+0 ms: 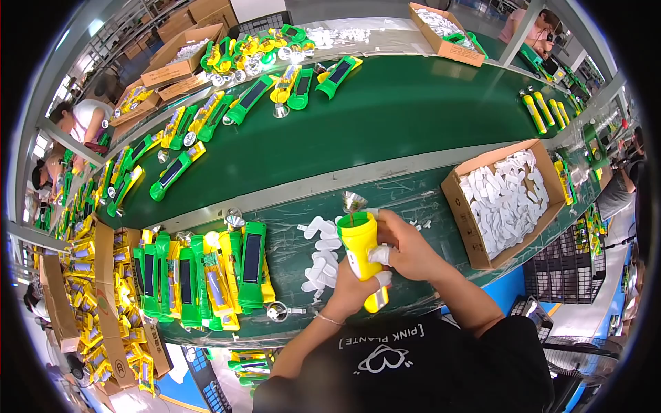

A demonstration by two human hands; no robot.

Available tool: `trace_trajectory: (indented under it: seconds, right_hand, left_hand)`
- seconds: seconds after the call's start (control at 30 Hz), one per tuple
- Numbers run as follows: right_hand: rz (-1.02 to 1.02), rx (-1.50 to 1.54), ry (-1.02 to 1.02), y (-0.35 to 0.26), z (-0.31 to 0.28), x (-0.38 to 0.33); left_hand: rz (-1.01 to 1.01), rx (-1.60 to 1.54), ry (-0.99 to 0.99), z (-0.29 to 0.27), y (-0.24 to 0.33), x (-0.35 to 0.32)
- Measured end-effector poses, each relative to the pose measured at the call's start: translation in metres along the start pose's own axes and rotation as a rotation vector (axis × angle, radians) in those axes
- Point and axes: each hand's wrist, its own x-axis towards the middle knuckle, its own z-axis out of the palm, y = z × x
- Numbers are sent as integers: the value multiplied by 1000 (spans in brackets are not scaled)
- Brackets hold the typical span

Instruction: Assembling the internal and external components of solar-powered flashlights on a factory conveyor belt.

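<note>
Between my two hands is a yellow flashlight body (358,242) with a green inner rim, its wide open end pointing away from me. A shiny reflector (354,202) sits just beyond that opening; a thin wire seems to run between them. My left hand (352,292) is wrapped round the lower handle. Closed on the upper right side is my right hand (407,244), its thumb on the body. White covers show on some fingertips. Beside the body, to the left, lies a loose pile of small white plastic pieces (321,268).
Left on the bench are several green and yellow flashlight halves (186,282) with dark panels. A carton (475,234) of white pieces stands right. Beyond runs a green conveyor (385,110) carrying more flashlight parts. A carton (103,296) of yellow parts is at far left. Other people sit along the line.
</note>
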Motion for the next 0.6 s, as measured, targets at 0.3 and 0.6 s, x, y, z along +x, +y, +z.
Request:
trace_trajectory:
  seconds: [0.3,0.6]
  right_hand:
    - [-75,253,-9,12,18,0]
    - [41,182,-77,-11,-18,27]
  left_hand:
    - [57,4,42,4,2,0]
    - [-21,-47,-83,0,18,34]
